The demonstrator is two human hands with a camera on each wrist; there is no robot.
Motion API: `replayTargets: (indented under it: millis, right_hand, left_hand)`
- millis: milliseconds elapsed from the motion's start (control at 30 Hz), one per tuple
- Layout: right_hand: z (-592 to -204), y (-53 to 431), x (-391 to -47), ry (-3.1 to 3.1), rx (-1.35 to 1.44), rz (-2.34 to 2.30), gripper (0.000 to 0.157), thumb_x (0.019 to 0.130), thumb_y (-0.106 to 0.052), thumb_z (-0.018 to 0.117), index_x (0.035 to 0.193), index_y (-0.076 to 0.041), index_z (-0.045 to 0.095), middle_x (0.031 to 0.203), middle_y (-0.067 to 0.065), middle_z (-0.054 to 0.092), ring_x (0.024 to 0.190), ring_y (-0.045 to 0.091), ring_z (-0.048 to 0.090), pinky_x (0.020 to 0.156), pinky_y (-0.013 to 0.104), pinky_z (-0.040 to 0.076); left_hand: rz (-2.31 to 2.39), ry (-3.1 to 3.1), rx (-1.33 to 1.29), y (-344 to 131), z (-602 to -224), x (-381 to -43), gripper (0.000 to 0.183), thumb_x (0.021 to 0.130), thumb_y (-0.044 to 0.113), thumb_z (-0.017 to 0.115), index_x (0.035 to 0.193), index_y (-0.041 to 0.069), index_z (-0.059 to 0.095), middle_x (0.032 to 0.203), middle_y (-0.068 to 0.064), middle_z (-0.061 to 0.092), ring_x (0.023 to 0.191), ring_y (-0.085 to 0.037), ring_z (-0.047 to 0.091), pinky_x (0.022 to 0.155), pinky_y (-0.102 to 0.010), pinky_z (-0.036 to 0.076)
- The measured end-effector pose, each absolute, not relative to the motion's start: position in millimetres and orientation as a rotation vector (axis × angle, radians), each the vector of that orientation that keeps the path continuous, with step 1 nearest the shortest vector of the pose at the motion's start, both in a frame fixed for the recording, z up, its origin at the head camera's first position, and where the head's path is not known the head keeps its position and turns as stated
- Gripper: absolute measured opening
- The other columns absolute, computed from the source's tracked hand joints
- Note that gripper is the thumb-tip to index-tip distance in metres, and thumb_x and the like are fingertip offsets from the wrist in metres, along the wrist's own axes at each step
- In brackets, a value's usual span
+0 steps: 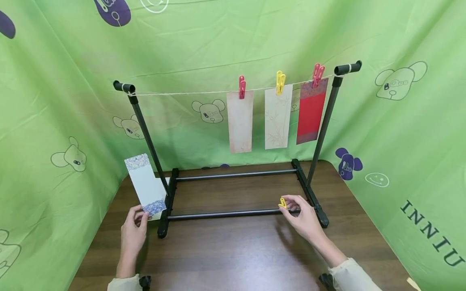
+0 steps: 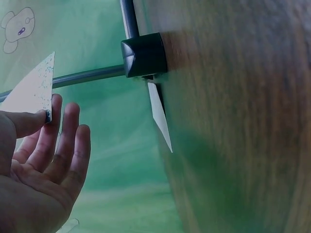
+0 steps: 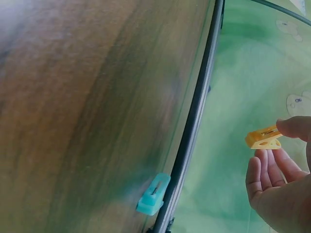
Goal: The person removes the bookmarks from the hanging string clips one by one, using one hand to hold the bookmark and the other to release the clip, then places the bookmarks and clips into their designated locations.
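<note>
Left fingers [image 2: 68, 128] thinly pinch one corner of the card [image 1: 145, 182] beyond them, best held lightly against creasing, while right fingers [image 3: 286, 166], slightly parted, pinch the yellow peg [image 3: 263, 138].

Head view high, facing forward-down; wrist views close, rolled sideways; all share rack [image 1: 233, 214].

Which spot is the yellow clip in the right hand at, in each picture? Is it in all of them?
Head: the yellow clip is right of centre, in the lower half.
Left wrist: not there.
Right wrist: right side, just below middle height.
Shared landmark: the brown table.
</note>
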State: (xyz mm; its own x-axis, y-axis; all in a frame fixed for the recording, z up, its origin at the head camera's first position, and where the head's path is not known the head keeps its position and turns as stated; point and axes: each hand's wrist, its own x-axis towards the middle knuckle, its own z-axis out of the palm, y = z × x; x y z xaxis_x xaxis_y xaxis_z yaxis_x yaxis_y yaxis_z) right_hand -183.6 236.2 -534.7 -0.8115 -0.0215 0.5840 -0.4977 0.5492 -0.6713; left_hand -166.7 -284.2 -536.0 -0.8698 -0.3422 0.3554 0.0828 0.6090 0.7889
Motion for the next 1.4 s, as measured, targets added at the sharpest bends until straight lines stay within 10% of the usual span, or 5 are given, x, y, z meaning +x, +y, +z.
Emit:
replayTargets:
  millis: [933, 1233, 1400]
  right_hand:
    - [-552.2, 252.9, -173.4, -2.482, 0.249, 1.091, 0.031, 0.085, 0.001, 0.089, 0.111, 0.003, 0.073, 0.092, 0.006, 0.068, 0.079, 0.022, 0.065, 0.068, 0.024, 0.055]
    - [-548.4, 257.2, -171.7, -2.662, 0.146, 1.074, 0.028, 0.088, -0.003, 0.086, 0.111, 0.006, 0.073, 0.092, 0.008, 0.069, 0.08, 0.019, 0.065, 0.07, 0.026, 0.053]
    - [-548.5, 258.4, -171.9, -2.753, 0.126, 1.015, 0.029, 0.088, -0.004, 0.086, 0.111, 0.007, 0.072, 0.092, 0.008, 0.069, 0.077, 0.015, 0.066, 0.071, 0.029, 0.055]
  left_hand:
    - [-1.093, -2.453, 0.346, -303.3, -526.7, -169.4, 0.03, 0.105, 0.005, 0.066, 0.134, -0.003, 0.065, 0.109, -0.024, 0.078, 0.083, -0.008, 0.07, 0.069, 0.0, 0.04]
    - [-1.077, -2.554, 0.402, -306.2, -523.4, -169.5, 0.037, 0.11, 0.015, 0.059, 0.144, 0.001, 0.06, 0.122, -0.026, 0.075, 0.109, -0.047, 0.073, 0.09, -0.059, 0.054]
    - [-1.057, -2.612, 0.446, -308.3, -521.1, -169.2, 0.04, 0.111, 0.02, 0.055, 0.147, 0.002, 0.058, 0.129, -0.027, 0.072, 0.115, -0.048, 0.07, 0.089, -0.066, 0.051]
